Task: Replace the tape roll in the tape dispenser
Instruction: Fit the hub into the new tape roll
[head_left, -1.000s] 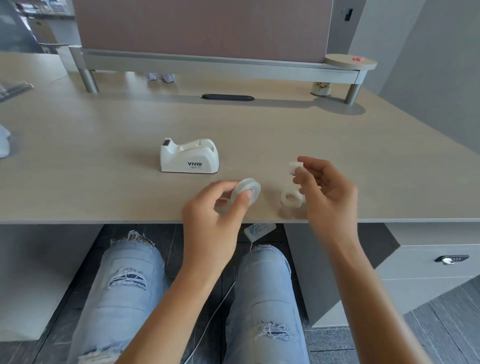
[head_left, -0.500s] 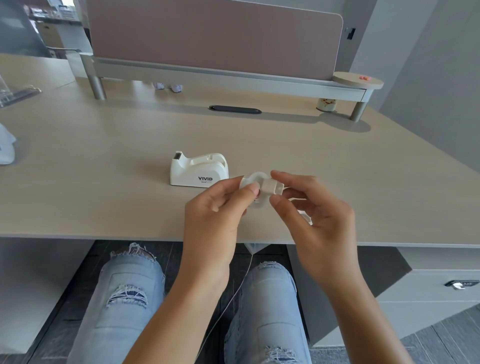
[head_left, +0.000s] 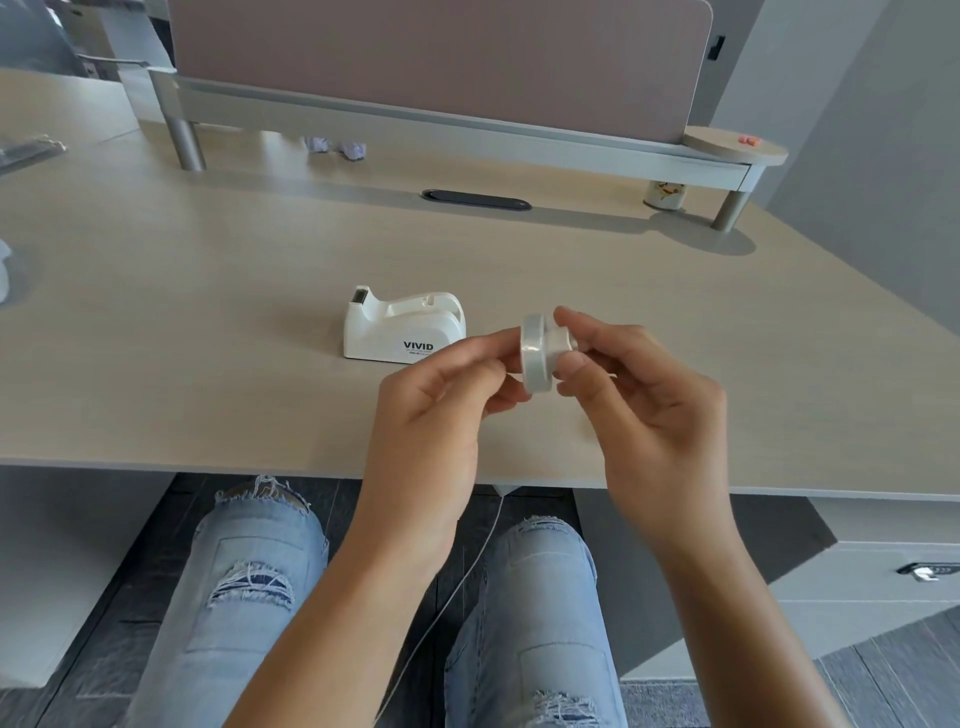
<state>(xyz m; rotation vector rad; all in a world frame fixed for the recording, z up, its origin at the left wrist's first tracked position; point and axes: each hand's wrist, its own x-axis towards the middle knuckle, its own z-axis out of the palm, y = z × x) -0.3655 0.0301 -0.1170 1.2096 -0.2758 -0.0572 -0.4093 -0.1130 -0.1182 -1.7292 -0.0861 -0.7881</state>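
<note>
Your left hand (head_left: 431, 410) pinches the tape roll (head_left: 536, 353) by its rim, while your right hand (head_left: 644, 410) fingers (head_left: 569, 371) grip the white plastic spool core (head_left: 560, 347) seated in its hole. Both look light and rigid; the roll's glossy band may slip, so hold the edges. The smooth white dispenser (head_left: 404, 330) sits empty on the pale woodgrain desk (head_left: 208, 312), just beyond.

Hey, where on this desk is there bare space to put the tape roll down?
Bare patches: the wide stretch left of the tape dispenser out to the desk edge; the strip between the dispenser and the black cable slot; the surface right of the right hand. Crowded only around the left hand and the tape roll.
</note>
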